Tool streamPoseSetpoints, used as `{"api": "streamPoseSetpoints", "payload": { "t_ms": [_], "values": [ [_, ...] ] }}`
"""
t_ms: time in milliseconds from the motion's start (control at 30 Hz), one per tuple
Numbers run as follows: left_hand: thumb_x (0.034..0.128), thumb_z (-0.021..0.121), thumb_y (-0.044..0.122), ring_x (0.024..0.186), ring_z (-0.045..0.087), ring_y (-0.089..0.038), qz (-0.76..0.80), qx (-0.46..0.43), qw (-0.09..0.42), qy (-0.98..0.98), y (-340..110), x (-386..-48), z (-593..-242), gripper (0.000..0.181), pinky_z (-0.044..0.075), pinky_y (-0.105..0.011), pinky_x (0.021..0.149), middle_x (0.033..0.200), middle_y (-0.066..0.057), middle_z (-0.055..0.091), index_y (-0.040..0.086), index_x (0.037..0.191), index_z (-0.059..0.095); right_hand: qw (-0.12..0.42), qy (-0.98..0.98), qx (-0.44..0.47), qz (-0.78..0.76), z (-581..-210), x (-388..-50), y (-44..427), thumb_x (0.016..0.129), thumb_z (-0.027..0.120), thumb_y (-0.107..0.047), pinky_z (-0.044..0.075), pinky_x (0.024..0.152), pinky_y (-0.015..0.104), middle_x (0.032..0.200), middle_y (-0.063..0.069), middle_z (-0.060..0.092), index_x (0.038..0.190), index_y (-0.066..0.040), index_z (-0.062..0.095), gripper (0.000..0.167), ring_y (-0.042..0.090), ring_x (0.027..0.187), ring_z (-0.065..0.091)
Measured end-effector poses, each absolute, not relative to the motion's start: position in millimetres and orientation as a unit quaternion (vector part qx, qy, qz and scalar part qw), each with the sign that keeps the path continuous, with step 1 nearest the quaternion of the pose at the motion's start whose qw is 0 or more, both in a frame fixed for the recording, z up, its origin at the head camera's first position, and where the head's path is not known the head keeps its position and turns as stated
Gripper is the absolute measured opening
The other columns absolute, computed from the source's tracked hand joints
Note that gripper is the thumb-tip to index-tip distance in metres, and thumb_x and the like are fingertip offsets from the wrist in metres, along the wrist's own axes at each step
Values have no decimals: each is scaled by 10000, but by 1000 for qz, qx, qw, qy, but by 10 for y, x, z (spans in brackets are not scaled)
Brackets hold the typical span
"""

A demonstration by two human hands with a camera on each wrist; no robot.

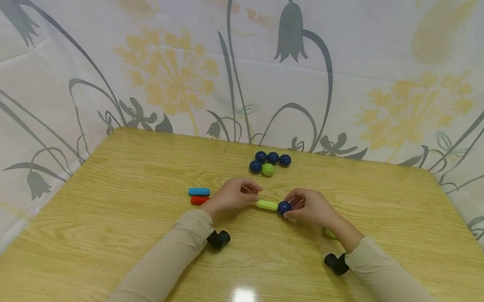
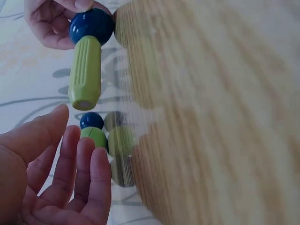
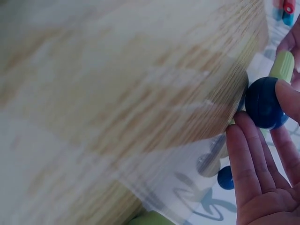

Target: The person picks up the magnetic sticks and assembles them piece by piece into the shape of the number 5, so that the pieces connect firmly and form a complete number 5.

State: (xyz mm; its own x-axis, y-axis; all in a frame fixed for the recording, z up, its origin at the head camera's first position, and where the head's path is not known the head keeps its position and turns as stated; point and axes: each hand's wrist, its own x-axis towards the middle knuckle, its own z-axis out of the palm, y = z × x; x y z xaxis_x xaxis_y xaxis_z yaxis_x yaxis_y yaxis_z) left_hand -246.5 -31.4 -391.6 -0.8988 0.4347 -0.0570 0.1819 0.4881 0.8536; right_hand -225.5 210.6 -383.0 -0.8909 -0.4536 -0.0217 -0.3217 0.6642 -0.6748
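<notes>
My right hand (image 1: 310, 207) pinches a dark blue ball (image 1: 284, 207) between thumb and fingers. A yellow-green stick (image 1: 267, 204) is joined to that ball and points left. At the stick's free end, my left hand (image 1: 235, 195) has its fingers loosely bent with nothing between them. In the left wrist view, the stick (image 2: 85, 75) ends just above the left hand (image 2: 61, 173), with a gap between them. The right wrist view shows the thumb and fingers of the right hand (image 3: 269, 183) round the ball (image 3: 265, 103).
Several dark blue balls (image 1: 273, 157) and a green ball (image 1: 268, 169) lie at the back of the wooden table (image 1: 145, 249). Blue (image 1: 199, 191) and red sticks (image 1: 198, 200) are left of my left hand. A green piece (image 1: 329, 234) lies partly under my right wrist.
</notes>
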Motion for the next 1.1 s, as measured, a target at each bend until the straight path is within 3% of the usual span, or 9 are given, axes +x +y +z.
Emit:
{"api": "streamPoseSetpoints", "payload": {
  "t_ms": [800,1100],
  "values": [
    [884,656,121,1038,552,-251,559,49,21,828,-256,-2728,-3890,244,470,-350,863,1110,-90,604,46,1116,654,99,910,-204,-348,-3811,-2236,2103,786,760,-148,518,733,359,915,67,627,1027,-4,632,309,209,826,620],
    [875,667,113,1098,517,-275,557,31,11,830,-228,-2828,-3875,282,461,-358,871,1199,-110,571,48,1148,641,108,908,-202,-350,-3786,-2238,2087,784,757,-135,516,731,363,911,63,624,1025,-4,632,302,211,826,616]
  ]
}}
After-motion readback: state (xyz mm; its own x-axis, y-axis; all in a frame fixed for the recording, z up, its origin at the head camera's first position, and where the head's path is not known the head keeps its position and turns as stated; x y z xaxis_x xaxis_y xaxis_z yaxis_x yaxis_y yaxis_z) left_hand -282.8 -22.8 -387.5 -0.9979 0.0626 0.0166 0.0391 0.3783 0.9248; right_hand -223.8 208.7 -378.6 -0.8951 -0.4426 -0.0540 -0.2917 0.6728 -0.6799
